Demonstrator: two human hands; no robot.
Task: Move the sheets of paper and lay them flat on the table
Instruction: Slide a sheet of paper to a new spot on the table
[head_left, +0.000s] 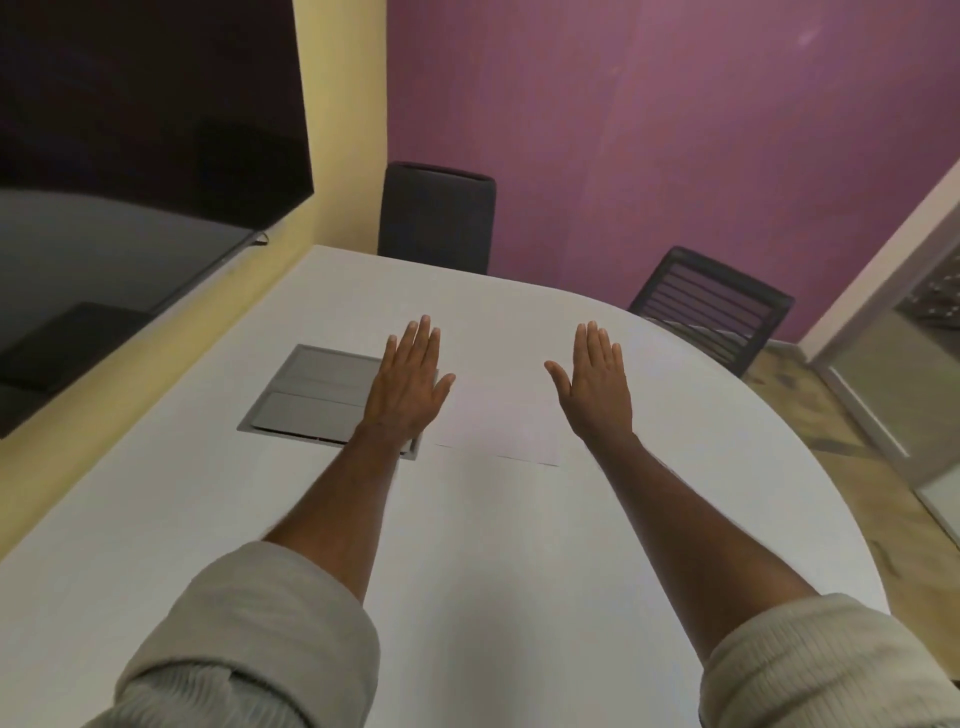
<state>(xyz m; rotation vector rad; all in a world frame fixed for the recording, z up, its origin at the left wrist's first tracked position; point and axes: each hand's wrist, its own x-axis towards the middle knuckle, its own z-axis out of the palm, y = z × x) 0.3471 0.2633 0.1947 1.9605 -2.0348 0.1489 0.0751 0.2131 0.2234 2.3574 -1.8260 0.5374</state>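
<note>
A white sheet of paper (498, 421) lies flat on the white table (467, 545), hard to tell apart from the tabletop; its near edge shows as a faint line. My left hand (408, 382) is stretched out palm down with straight fingers over the sheet's left edge. My right hand (595, 387) is held the same way over its right side. Neither hand holds anything. Whether the palms touch the paper I cannot tell.
A grey metal cable hatch (311, 397) is set into the table left of the paper, partly under my left hand. Two dark chairs (436, 223) (711, 306) stand at the far edge. A dark screen (130, 156) hangs on the yellow wall at left.
</note>
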